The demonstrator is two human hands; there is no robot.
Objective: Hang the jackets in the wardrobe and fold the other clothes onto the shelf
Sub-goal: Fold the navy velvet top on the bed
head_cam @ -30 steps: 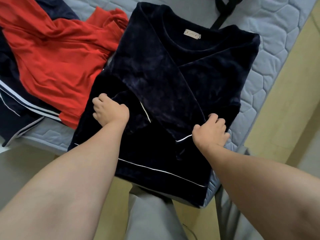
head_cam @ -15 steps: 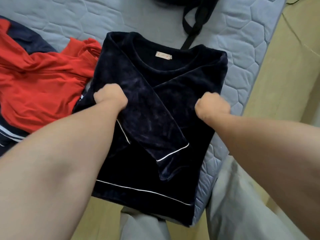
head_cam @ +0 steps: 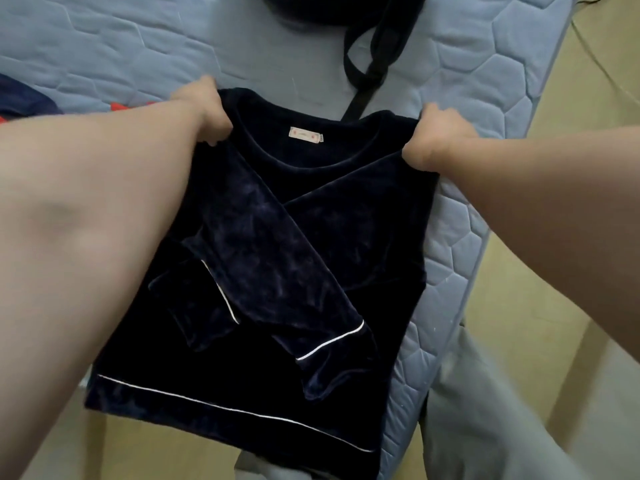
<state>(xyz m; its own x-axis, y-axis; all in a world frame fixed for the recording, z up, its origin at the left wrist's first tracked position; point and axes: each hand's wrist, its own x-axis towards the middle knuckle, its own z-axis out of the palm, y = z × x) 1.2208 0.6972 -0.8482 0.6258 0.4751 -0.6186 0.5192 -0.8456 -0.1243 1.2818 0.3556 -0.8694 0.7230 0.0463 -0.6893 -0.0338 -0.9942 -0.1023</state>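
**Navy velvet gripped at both shoulders**

Spread front-up on the quilted blue-grey bed [head_cam: 138,46]: the navy velvet top [head_cam: 346,237], neckline at the far end, hem at the near end and reaching out past the mattress edge over the tan floor [head_cam: 519,306].

Up at the far corners, both hands at once. Left hand [head_cam: 204,109] on the left shoulder, fingers [head_cam: 218,128] curled tight into the cloth. Right hand [head_cam: 440,140] on the right shoulder, fingers [head_cam: 414,157] bunched round the fabric there too. Both forearms stretched long over the garment's sides.

Between the two hands, inside the collar, a small pale label [head_cam: 306,135]. Across the chest, both sleeves folded in and crossed: one sleeve [head_cam: 277,254] running down on a slant from the left shoulder and lying on top, its cuff trimmed with a white line, and the other sleeve [head_cam: 194,306] tucked beneath it, its own white-trimmed cuff peeking out to the left. Along the hem, one more line of white piping [head_cam: 242,412].

Beyond the collar, a black strap [head_cam: 367,77] looped on the mattress, its end slipping behind the top's far edge. Over by the left arm, just a sliver of a red garment [head_cam: 117,106] and a dark blue one [head_cam: 24,98], mostly hidden. Down at the near right, grey trousers [head_cam: 485,427].
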